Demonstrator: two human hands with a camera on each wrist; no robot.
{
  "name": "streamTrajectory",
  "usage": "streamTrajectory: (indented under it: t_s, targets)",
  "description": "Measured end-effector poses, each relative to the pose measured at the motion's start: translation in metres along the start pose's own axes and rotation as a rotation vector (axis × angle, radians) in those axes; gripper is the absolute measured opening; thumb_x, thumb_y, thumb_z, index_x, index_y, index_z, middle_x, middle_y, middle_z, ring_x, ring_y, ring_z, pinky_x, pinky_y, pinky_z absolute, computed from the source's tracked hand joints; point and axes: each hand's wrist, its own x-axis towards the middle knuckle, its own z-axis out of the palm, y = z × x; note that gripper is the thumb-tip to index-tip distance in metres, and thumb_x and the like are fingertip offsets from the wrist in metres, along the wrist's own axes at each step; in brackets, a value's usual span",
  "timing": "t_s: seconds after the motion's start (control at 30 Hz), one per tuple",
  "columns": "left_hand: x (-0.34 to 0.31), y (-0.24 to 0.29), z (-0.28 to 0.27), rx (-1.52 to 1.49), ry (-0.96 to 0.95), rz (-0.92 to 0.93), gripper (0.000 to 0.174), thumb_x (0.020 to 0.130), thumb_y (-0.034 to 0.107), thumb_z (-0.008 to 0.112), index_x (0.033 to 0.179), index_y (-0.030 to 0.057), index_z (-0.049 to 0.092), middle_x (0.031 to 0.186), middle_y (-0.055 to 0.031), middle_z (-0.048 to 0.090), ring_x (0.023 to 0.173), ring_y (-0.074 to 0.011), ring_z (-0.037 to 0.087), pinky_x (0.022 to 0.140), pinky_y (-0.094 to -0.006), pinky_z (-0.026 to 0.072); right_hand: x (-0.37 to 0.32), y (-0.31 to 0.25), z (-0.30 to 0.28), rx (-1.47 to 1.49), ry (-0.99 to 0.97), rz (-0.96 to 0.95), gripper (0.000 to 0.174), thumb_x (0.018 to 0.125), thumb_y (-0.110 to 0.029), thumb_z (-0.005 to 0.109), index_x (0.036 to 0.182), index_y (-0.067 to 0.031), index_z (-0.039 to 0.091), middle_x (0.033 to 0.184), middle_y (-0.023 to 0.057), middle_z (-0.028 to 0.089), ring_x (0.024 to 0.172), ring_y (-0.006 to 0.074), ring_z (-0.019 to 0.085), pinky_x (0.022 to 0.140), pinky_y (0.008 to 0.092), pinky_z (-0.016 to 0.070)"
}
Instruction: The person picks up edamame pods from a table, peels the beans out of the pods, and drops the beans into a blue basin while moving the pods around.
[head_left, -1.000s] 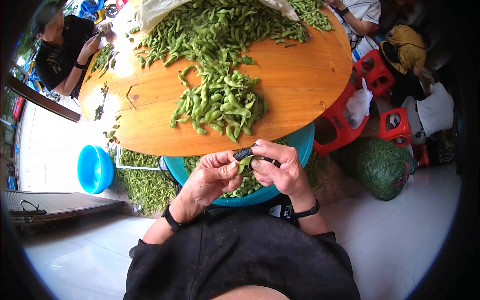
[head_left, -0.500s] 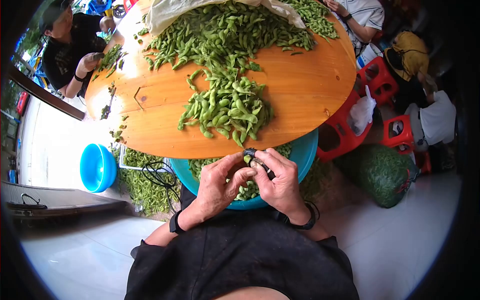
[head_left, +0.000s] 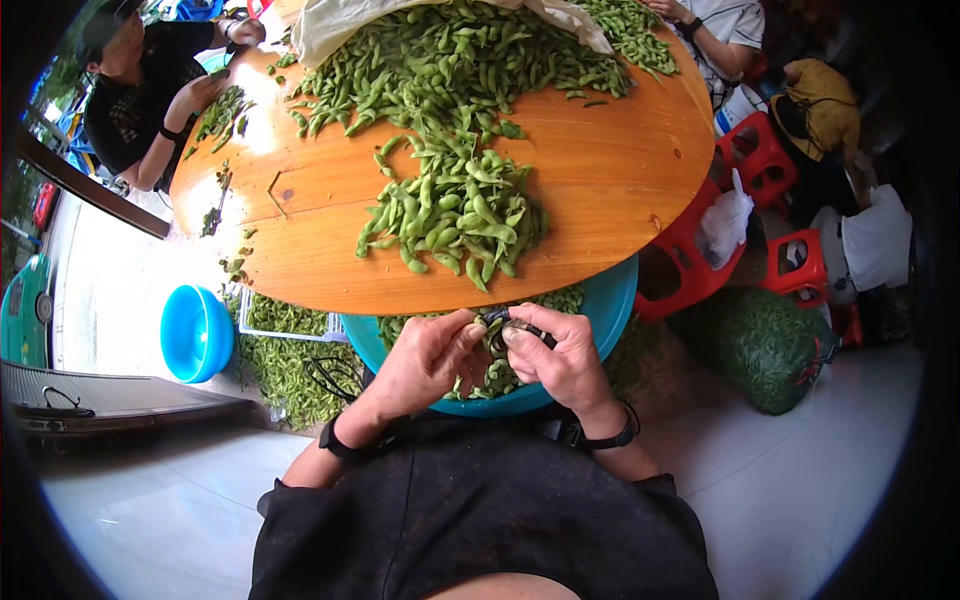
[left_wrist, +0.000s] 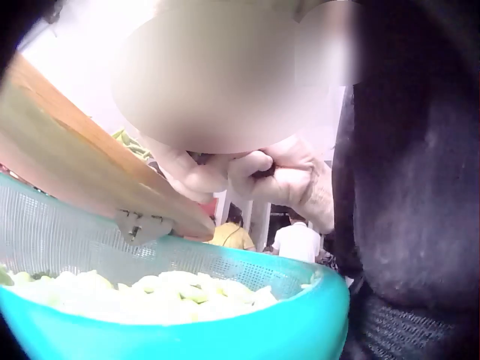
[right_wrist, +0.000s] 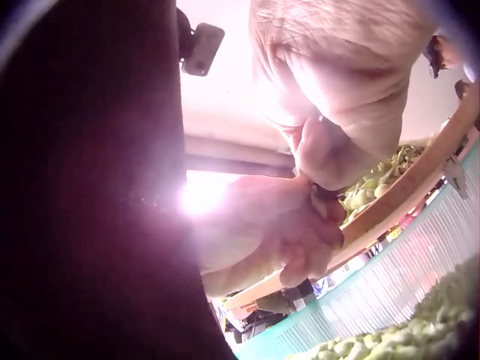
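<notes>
My left hand [head_left: 420, 365] and right hand [head_left: 568, 362] meet fingertip to fingertip just below the table's near edge. Left thumb and forefinger pinch a green soybean pod, mostly covered by the fingers. Curled right fingers grip a small dark slender object [head_left: 540, 337] at the pod; its exact kind I cannot tell. Beneath both hands stands a turquoise mesh-sided basin [left_wrist: 247, 330], holding pale green beans [left_wrist: 191, 289]. A loose heap of soybean pods [head_left: 460, 215] lies ahead on the wooden table [head_left: 610, 190].
A larger pod mound [head_left: 430, 75] spills from a white cloth sack [head_left: 340, 30]. On the left floor are a blue basin [head_left: 195, 335] and scattered pods [head_left: 290, 375]. Red stools [head_left: 690, 255] and a stuffed green net sack [head_left: 760, 345] stand at right. Other people sit around.
My hands first bent the pod in plain sight; now the fingers cover most of it. The view has shifted slightly. The person at left has moved their hands over the table.
</notes>
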Motion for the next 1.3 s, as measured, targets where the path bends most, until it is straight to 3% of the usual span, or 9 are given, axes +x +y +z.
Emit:
streamTrajectory:
  t_s: [0.07,0.17,0.2,0.3,0.67,0.97,1.07,1.17,1.3]
  targets:
    - [0.001,-0.006,-0.006,-0.108,-0.062,-0.083,0.028,0.105,0.017,0.042,0.090,-0.0034,0.054,0.067,-0.0094,0.065,0.055,-0.0138,0.064,0.051,-0.0274,0.0503,0.002,0.001,-0.003,0.075,-0.041,0.116,0.013,0.090,0.000,0.059,0.102,0.0066,0.062,0.075,0.0031,0.054,0.059,0.0080,0.052,0.050,0.0258,0.0421]
    - [0.003,-0.009,0.004,-0.259,-0.002,-0.060,0.022,0.105,0.015,0.042,0.101,-0.0037,0.052,0.072,-0.0079,0.064,0.060,-0.0127,0.063,0.052,-0.0264,0.0497,0.006,0.007,0.013,-0.800,0.151,-0.636,0.022,0.083,0.003,0.063,0.105,0.0027,0.062,0.079,0.0123,0.056,0.064,0.0261,0.060,0.055,0.0337,0.0474]
    - [0.003,-0.012,0.009,-0.261,-0.002,-0.062,0.022,0.105,0.015,0.042,0.101,-0.0037,0.052,0.072,-0.0079,0.064,0.060,-0.0127,0.063,0.052,-0.0264,0.0497,0.003,0.010,0.019,-0.888,0.200,-0.663,0.023,0.081,0.006,0.062,0.104,0.0026,0.062,0.082,0.0137,0.056,0.069,0.0319,0.061,0.058,0.0362,0.0493]
    - [0.002,-0.018,0.020,-0.280,0.122,-0.038,0.025,0.104,0.016,0.042,0.116,-0.0034,0.052,0.090,-0.0067,0.060,0.078,-0.0129,0.063,0.062,-0.0256,0.0523,0.001,0.012,0.026,-0.988,0.235,-0.738,0.024,0.080,0.007,0.063,0.103,0.0034,0.061,0.084,0.0147,0.055,0.070,0.0315,0.061,0.059,0.0371,0.0500]
    - [0.005,-0.018,0.022,-0.651,0.120,-0.100,0.020,0.101,0.015,0.042,0.108,-0.0014,0.051,0.078,-0.0043,0.058,0.061,-0.0130,0.057,0.056,-0.0258,0.0476,0.003,0.018,0.024,-1.092,0.232,-0.825,0.024,0.080,0.007,0.064,0.104,0.0040,0.061,0.086,0.0161,0.055,0.069,0.0313,0.062,0.059,0.0377,0.0518]
    - [0.004,-0.019,0.030,-0.745,0.132,-0.052,0.022,0.103,0.022,0.046,0.106,0.0016,0.055,0.078,-0.0027,0.058,0.065,-0.0098,0.053,0.057,-0.0239,0.0433,0.002,0.001,0.011,-0.731,0.175,-0.564,0.018,0.082,0.004,0.063,0.100,0.0022,0.064,0.081,0.0133,0.060,0.068,0.0288,0.062,0.057,0.0341,0.0489]
    - [0.001,-0.019,0.028,-0.667,0.117,-0.031,0.025,0.104,0.025,0.046,0.106,0.0020,0.055,0.080,-0.0027,0.060,0.064,-0.0089,0.052,0.055,-0.0221,0.0411,-0.003,0.001,0.000,-0.121,0.057,-0.086,0.015,0.092,-0.001,0.060,0.105,0.0058,0.063,0.074,0.0027,0.056,0.057,0.0090,0.052,0.050,0.0244,0.0416]
    - [-0.002,-0.020,0.023,-0.643,0.126,-0.140,0.025,0.105,0.024,0.044,0.108,0.0023,0.056,0.083,-0.0036,0.062,0.063,-0.0088,0.053,0.053,-0.0217,0.0405,0.001,0.001,-0.014,0.264,-0.046,0.111,0.019,0.096,-0.005,0.057,0.109,0.0070,0.062,0.070,-0.0017,0.051,0.057,0.0028,0.044,0.049,0.0201,0.0362]
    - [-0.002,-0.018,0.020,-0.639,0.056,-0.118,0.024,0.105,0.022,0.045,0.111,0.0017,0.056,0.085,-0.0044,0.064,0.064,-0.0098,0.055,0.054,-0.0222,0.0431,0.002,0.000,-0.014,0.172,0.018,0.072,0.020,0.094,-0.007,0.061,0.109,0.0058,0.063,0.069,-0.0036,0.050,0.056,0.0029,0.045,0.049,0.0200,0.0360]
